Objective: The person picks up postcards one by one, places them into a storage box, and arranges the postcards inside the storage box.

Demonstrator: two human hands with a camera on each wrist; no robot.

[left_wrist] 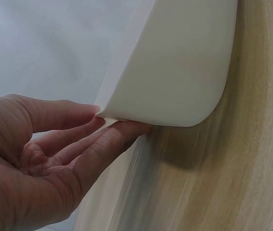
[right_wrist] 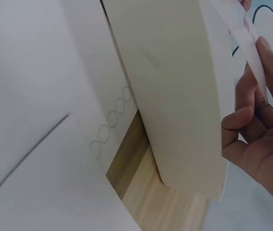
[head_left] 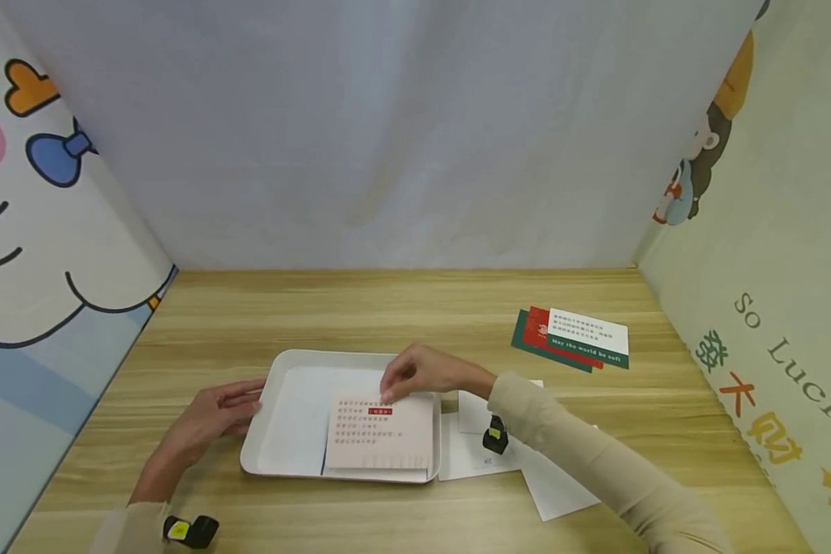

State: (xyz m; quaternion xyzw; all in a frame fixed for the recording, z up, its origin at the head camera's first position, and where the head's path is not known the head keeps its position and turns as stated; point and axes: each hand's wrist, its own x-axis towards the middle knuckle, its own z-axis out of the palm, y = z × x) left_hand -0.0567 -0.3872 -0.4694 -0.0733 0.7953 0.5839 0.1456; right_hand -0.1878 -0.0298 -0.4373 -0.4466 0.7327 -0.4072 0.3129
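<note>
A white tray [head_left: 277, 369] lies at the middle of the wooden table, lined with a white sheet. On it lies a pale pink card [head_left: 381, 438] with printed lines and a red label. My right hand [head_left: 405, 378] pinches the card's far edge between thumb and fingers; in the right wrist view the thin card edge [right_wrist: 246, 41] runs between the fingers of my right hand [right_wrist: 259, 130], beside the tray's outer wall [right_wrist: 175, 96]. My left hand [head_left: 221, 408] lies with straight fingers against the tray's left rim; its fingertips [left_wrist: 127, 130] touch under the tray's corner [left_wrist: 175, 72].
White sheets [head_left: 554, 485] lie overlapped right of the tray, under my right forearm. A fanned stack of green, red and white cards [head_left: 575, 338] sits at the back right. Illustrated panels wall the table on the left, back and right.
</note>
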